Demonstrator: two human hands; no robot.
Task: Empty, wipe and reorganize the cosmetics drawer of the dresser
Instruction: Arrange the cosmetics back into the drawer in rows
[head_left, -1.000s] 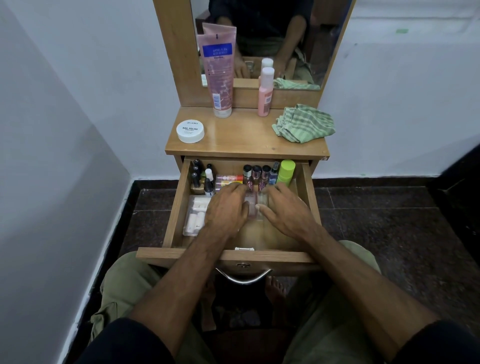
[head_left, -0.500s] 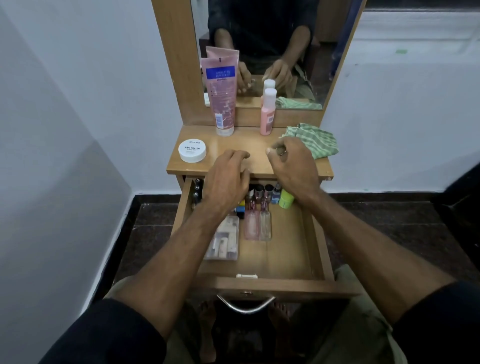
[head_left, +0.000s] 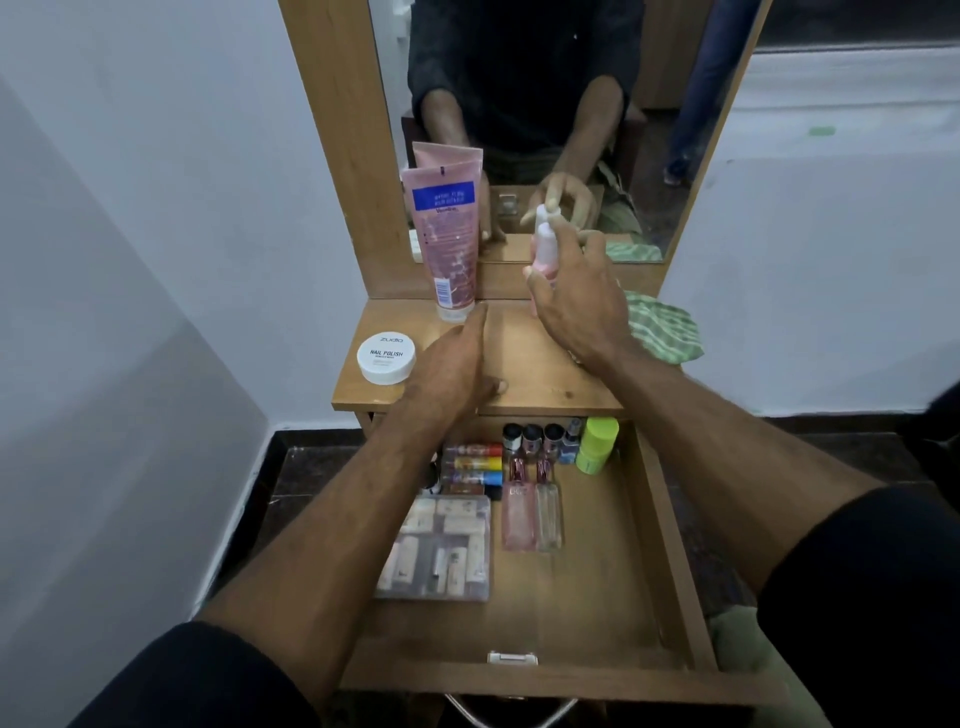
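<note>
The drawer (head_left: 649, 597) stands pulled out toward me, its near right part bare wood, its far part already lined with small bottles, a green stick (head_left: 597, 446), two clear perfume bottles (head_left: 532, 514) and a clear case (head_left: 436, 545) on the left. So I judge I am at the refilling stage, bringing the last things down from the dresser top (head_left: 530, 374). The tall tube (head_left: 447, 234) stands at the far edge against the mirror, the nail-polish tub (head_left: 386, 357) at the left, the green cloth (head_left: 662, 327) at the right. My right hand (head_left: 576, 306) wraps around the pink bottle (head_left: 544, 248), fingers closing on its body; I should grip low and lift straight up, so I don't knock the tube beside it. My left hand (head_left: 452, 369) is flat and empty, fingertips just short of the tube's cap.
</note>
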